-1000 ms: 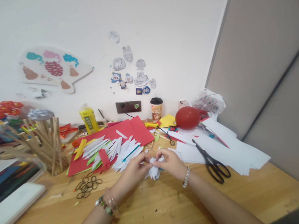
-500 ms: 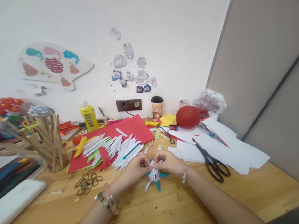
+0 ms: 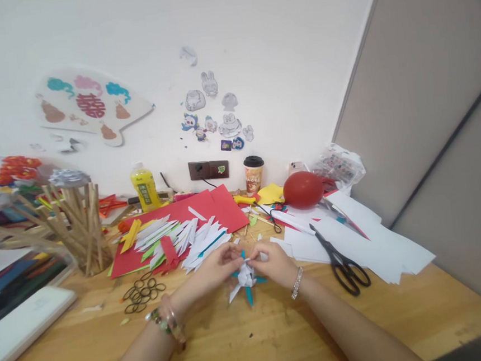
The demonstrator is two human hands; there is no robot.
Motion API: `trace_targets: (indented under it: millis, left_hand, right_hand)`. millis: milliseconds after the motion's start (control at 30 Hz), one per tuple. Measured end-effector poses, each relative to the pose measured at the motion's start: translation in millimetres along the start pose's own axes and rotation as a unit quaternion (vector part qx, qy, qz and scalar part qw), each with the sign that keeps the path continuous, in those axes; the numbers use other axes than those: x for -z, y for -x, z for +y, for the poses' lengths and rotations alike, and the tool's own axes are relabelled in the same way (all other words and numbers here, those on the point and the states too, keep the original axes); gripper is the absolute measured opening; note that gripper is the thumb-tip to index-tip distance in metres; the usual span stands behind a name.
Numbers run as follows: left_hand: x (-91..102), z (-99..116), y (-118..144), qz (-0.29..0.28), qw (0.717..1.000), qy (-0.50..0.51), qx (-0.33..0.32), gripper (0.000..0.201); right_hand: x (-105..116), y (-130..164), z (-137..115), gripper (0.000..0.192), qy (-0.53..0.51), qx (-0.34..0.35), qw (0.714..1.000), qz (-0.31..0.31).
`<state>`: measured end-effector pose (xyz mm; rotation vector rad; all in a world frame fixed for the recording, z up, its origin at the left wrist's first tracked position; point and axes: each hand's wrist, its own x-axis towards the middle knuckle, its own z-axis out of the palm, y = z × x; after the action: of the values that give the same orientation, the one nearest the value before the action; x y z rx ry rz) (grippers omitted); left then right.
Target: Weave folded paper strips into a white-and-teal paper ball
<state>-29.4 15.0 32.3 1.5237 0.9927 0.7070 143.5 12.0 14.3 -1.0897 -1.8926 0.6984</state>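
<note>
Head-camera view, looking down over a cluttered wooden table (image 3: 280, 340): your two hands meet just above the tabletop, near its middle, around a small folded-paper piece (image 3: 244, 275) of white and teal points. Your left hand (image 3: 214, 267) is closed in a pinch on its left side; your right hand (image 3: 275, 263) is closed in a matching pinch on its upper right, thumb and fingertips pressed to the white core. The teal tips splay out below and to the sides, free of either hand.

Judged from its look, the piece is very light and thin, creased paper that crushes or tears easily and springs open if you let go; it likely wants a gentle pinch at the bunched centre, where the layers meet, not at the slender points, which would bend. Dry paper offers fair grip, so little force should be needed.

Just behind your hands lies a fan of cut white strips (image 3: 195, 242) on a red sheet (image 3: 209, 205). Black rubber bands (image 3: 143, 293) lie near your left wrist. Black-handled scissors (image 3: 340, 261) rest on loose white sheets (image 3: 381, 247) to your right, well apart from the piece, with a red balloon (image 3: 303, 189) beyond.
</note>
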Motion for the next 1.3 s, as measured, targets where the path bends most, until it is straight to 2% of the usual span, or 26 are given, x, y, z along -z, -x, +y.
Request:
trace_targets:
  millis: [67, 100, 233, 433, 567, 700, 833, 900, 967, 1033, 1100, 1167, 1300]
  left_hand:
    - [1.4, 2.3, 2.2, -0.005, 0.998, 0.067, 0.016, 0.030]
    - [1.2, 2.7, 2.7, -0.010, 0.997, 0.069, 0.015, 0.029]
    - [-2.2, 1.4, 0.1, 0.017, 0.999, 0.029, -0.002, 0.030]
    - [-2.9, -3.5, -7.3, 0.082, 0.994, -0.073, -0.023, 0.021]
    - [-7.0, -3.7, -5.8, 0.123, 0.983, -0.136, -0.028, 0.019]
    - [-12.4, -3.1, -4.5, 0.179, 0.958, -0.210, -0.084, 0.016]
    - [-14.0, -4.2, -6.9, 0.212, 0.938, -0.250, -0.112, 0.013]
    - [-13.8, -3.5, -6.8, 0.218, 0.935, -0.256, -0.116, 0.012]
    - [-13.6, -0.7, -4.5, 0.217, 0.932, -0.268, -0.108, 0.012]
    - [-13.5, 3.9, -0.5, 0.213, 0.929, -0.292, -0.081, 0.012]
    - [-13.7, 8.9, 3.5, 0.216, 0.919, -0.326, -0.049, 0.013]
    - [-14.1, 12.5, 5.8, 0.223, 0.911, -0.347, -0.028, 0.013]
    - [-14.5, 14.0, 4.5, 0.247, 0.902, -0.353, -0.006, 0.013]
  right_hand:
    - [-1.4, 0.5, -0.5, 0.010, 0.007, 0.037, 0.999, 0.020]
    - [-2.2, 0.8, -0.5, 0.009, 0.014, 0.051, 0.998, 0.026]
    - [-3.1, 1.7, -0.7, 0.003, 0.060, 0.094, 0.993, 0.036]
    - [-0.2, 3.2, -5.4, 0.014, 0.106, 0.218, 0.970, 0.024]
    - [-1.1, 4.0, -7.4, 0.019, 0.195, 0.285, 0.938, 0.042]
    - [-2.2, 6.7, -9.2, 0.020, 0.281, 0.337, 0.895, 0.076]
    - [-1.8, 10.1, -10.7, 0.019, 0.334, 0.387, 0.855, 0.088]
    - [-0.6, 10.6, -10.6, 0.020, 0.345, 0.400, 0.845, 0.082]
    - [1.1, 10.0, -10.5, 0.019, 0.333, 0.378, 0.861, 0.073]
    - [2.5, 9.1, -11.0, 0.018, 0.307, 0.332, 0.890, 0.060]
    - [2.4, 9.0, -12.3, 0.027, 0.289, 0.302, 0.907, 0.044]
    - [-0.2, 10.2, -14.7, 0.031, 0.288, 0.295, 0.910, 0.041]
    - [-10.1, 14.6, -20.7, 0.029, 0.288, 0.269, 0.917, 0.067]
